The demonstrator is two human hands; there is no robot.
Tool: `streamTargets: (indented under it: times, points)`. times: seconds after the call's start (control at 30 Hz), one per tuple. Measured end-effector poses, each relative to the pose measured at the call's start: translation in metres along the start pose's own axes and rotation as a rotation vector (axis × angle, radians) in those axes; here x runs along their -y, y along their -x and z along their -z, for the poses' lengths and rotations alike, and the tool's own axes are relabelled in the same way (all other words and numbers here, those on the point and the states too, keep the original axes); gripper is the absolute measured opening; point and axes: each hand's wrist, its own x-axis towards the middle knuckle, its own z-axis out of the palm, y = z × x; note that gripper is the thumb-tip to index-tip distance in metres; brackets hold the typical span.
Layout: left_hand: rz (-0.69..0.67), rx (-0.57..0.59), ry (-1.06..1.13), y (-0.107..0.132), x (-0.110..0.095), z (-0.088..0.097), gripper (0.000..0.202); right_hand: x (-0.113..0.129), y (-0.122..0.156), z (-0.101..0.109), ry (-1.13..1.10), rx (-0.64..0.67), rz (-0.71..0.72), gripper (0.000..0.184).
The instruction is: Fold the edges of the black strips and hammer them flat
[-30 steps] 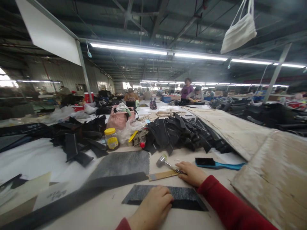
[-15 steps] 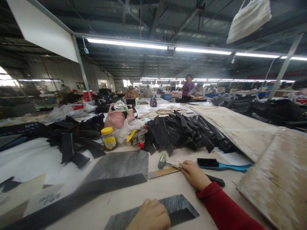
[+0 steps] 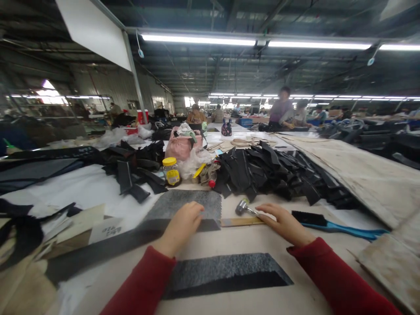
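Grey felt sheet (image 3: pixel 197 197) with a pinked edge lies on the pale bench (image 3: pixel 203 240) in a long factory hall under fluorescent tubes (image 3: pixel 197 39). Left hand (image 3: pixel 180 229) now rests flat on that sheet, unclamped, having left the lower grey-and-black strip (image 3: pixel 226 273). Right hand (image 3: pixel 284 224) lies across the handle of a steel-headed mallet (image 3: pixel 242 207), its closure unclear, beside a wooden ruler (image 3: pixel 241 222) and a blue-handled brush (image 3: pixel 331 226). Black cut strips (image 3: pixel 262 173) heap beyond.
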Motion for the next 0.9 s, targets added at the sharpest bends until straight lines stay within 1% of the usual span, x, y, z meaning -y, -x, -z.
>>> streamTargets:
  times: [0.07, 0.13, 0.2, 0.27, 0.37, 0.43, 0.5, 0.6, 0.7, 0.77, 0.8, 0.9]
  points:
    - [-0.031, 0.094, -0.018, 0.004, 0.004, -0.012, 0.016, 0.021, -0.014, 0.007, -0.035, 0.089, 0.069, 0.030]
    - [-0.056, 0.172, -0.044, 0.009, 0.003, -0.020, 0.017, 0.040, -0.029, 0.008, -0.009, 0.157, 0.149, 0.029]
    - [-0.061, 0.211, -0.071, 0.010, 0.001, -0.023, 0.017, 0.054, -0.041, -0.001, 0.062, 0.224, 0.213, 0.027]
    - [-0.058, 0.233, -0.095, 0.010, -0.001, -0.024, 0.016, 0.061, -0.047, -0.016, 0.151, 0.292, 0.249, 0.026]
    - [-0.050, 0.252, -0.143, 0.009, -0.004, -0.022, 0.015, 0.058, -0.046, -0.040, 0.248, 0.372, 0.279, 0.023]
    - [-0.063, 0.263, -0.175, 0.009, -0.006, -0.021, 0.017, 0.053, -0.044, -0.050, 0.299, 0.393, 0.256, 0.020]
    - [-0.090, 0.278, -0.197, 0.011, -0.009, -0.021, 0.024, 0.047, -0.042, -0.053, 0.359, 0.371, 0.179, 0.020]
    - [-0.123, 0.305, -0.230, 0.013, -0.011, -0.022, 0.033, 0.040, -0.043, -0.052, 0.427, 0.315, 0.050, 0.024]
    - [-0.141, 0.299, -0.278, 0.013, -0.013, -0.024, 0.033, 0.037, -0.044, -0.048, 0.438, 0.281, -0.011, 0.025]
    - [-0.141, 0.283, -0.295, 0.012, -0.012, -0.026, 0.032, 0.039, -0.044, -0.045, 0.423, 0.290, 0.011, 0.025]
    - [-0.135, 0.275, -0.295, 0.011, -0.011, -0.027, 0.032, 0.042, -0.043, -0.044, 0.402, 0.307, 0.048, 0.025]
    - [-0.117, 0.265, -0.271, 0.009, -0.007, -0.029, 0.032, 0.053, -0.039, -0.044, 0.277, 0.380, 0.238, 0.025]
